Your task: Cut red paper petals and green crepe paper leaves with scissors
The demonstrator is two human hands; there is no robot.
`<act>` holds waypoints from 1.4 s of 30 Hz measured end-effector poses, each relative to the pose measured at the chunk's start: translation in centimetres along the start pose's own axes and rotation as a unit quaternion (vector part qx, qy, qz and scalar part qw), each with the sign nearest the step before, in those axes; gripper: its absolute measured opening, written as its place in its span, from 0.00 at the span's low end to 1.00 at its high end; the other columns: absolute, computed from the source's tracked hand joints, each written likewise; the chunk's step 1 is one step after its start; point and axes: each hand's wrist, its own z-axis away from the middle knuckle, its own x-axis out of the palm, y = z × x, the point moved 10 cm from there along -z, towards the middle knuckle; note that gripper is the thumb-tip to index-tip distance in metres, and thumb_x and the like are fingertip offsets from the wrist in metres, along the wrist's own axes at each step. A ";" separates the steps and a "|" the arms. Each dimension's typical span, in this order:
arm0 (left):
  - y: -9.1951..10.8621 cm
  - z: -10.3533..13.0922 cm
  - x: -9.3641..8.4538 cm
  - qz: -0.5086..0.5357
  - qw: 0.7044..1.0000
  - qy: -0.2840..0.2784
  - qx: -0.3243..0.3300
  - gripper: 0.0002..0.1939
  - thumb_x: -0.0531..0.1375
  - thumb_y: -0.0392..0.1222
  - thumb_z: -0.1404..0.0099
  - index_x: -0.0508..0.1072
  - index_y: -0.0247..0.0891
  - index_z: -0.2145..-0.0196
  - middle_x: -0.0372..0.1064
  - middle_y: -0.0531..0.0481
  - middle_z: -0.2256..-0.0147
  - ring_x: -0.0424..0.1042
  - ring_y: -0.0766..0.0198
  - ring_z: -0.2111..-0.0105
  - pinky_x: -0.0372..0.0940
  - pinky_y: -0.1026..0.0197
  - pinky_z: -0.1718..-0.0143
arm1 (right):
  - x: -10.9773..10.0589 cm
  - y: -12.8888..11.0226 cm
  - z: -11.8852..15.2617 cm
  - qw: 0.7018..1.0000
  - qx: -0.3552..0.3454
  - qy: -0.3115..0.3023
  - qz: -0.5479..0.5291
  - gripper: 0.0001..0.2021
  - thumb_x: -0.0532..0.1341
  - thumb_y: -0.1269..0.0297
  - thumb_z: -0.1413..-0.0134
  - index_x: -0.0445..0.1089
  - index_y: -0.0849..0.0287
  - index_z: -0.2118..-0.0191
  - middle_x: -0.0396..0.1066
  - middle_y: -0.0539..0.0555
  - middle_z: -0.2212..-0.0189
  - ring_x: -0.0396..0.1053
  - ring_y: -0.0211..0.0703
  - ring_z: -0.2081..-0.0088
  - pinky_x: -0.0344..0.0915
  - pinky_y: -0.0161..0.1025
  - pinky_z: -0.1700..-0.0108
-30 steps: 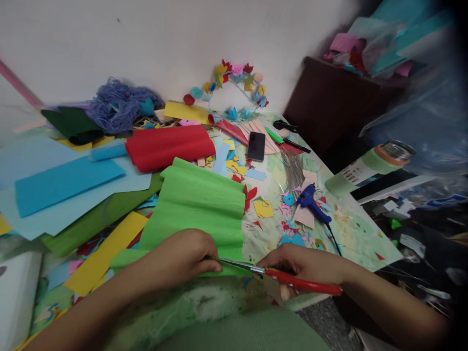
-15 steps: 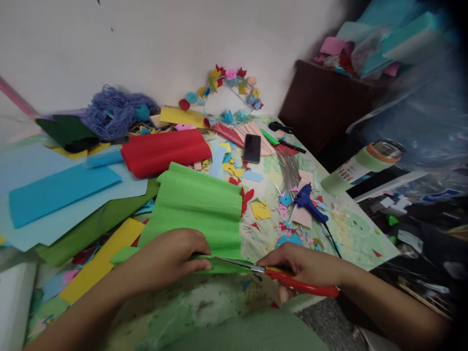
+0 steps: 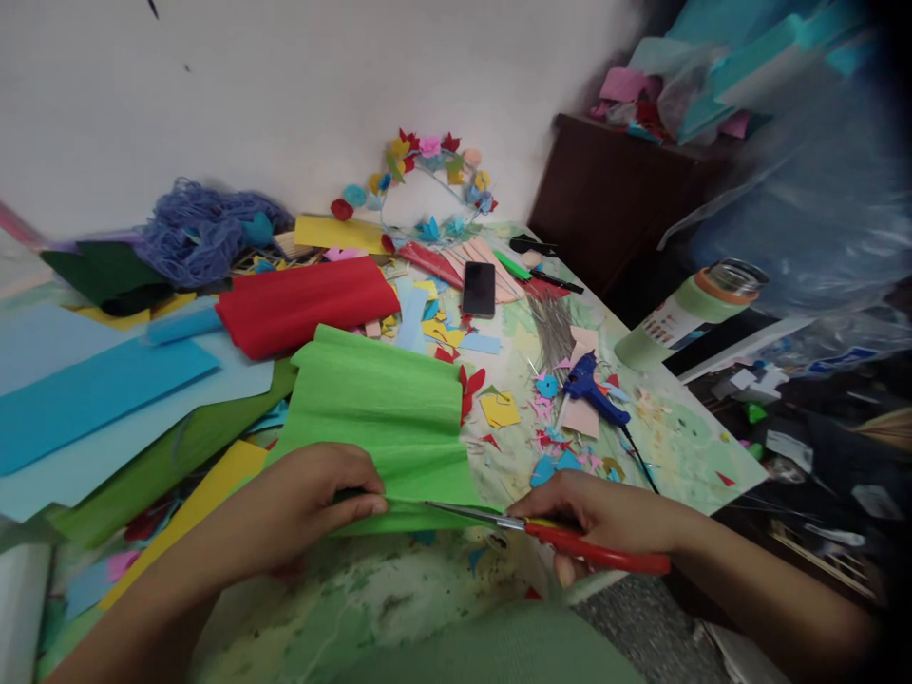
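Observation:
A wide sheet of bright green crepe paper [image 3: 385, 394] lies in front of me, its near edge raised toward my body. My left hand [image 3: 334, 489] pinches that near edge between thumb and fingers. From the right, my right hand [image 3: 584, 518] grips red-handled scissors [image 3: 598, 553], with a bit of yellow on the handle. Their metal blades point left across the near strip of the green paper, the tips a little short of my left fingers. Whether the blades are parted is hard to make out.
Beyond the paper lie a red roll [image 3: 306, 304], a phone [image 3: 479, 289] and a wreath of paper flowers [image 3: 427, 171]. A blue glue gun [image 3: 591, 389] and a green bottle [image 3: 691, 313] are on the right. Blue sheets [image 3: 106, 399] and purple yarn [image 3: 206, 228] lie left. Paper scraps litter the table.
My left hand has shifted slightly left along the green paper's edge, leaving a wider gap to the scissor tips. The view has swung a little to the right.

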 end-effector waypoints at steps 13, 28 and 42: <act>0.5 -0.5 0.5 -0.024 1.000 -0.012 0.000 0.18 0.51 0.50 0.33 0.75 0.37 0.69 0.73 0.50 0.70 0.69 0.64 0.68 0.58 0.64 0.67 | -1.1 -1.2 -0.5 0.982 -0.025 0.019 0.185 0.22 0.65 0.58 0.52 0.60 0.61 0.55 0.61 0.44 0.78 0.57 0.32 0.77 0.52 0.28 0.76; 1.5 -0.4 -0.1 -0.005 0.999 0.017 0.035 0.17 0.52 0.48 0.33 0.75 0.37 0.69 0.73 0.49 0.70 0.70 0.63 0.68 0.59 0.64 0.67 | -0.4 -3.0 -1.9 0.968 -0.009 0.010 0.249 0.18 0.63 0.59 0.50 0.55 0.59 0.61 0.66 0.48 0.74 0.60 0.34 0.74 0.55 0.29 0.75; 0.8 -0.5 -0.1 0.012 0.999 0.019 0.025 0.15 0.53 0.48 0.33 0.75 0.37 0.68 0.74 0.49 0.70 0.71 0.64 0.67 0.60 0.64 0.66 | -0.2 -2.2 -2.6 0.990 0.004 0.017 0.139 0.13 0.62 0.63 0.50 0.55 0.58 0.65 0.67 0.48 0.76 0.62 0.34 0.75 0.56 0.29 0.75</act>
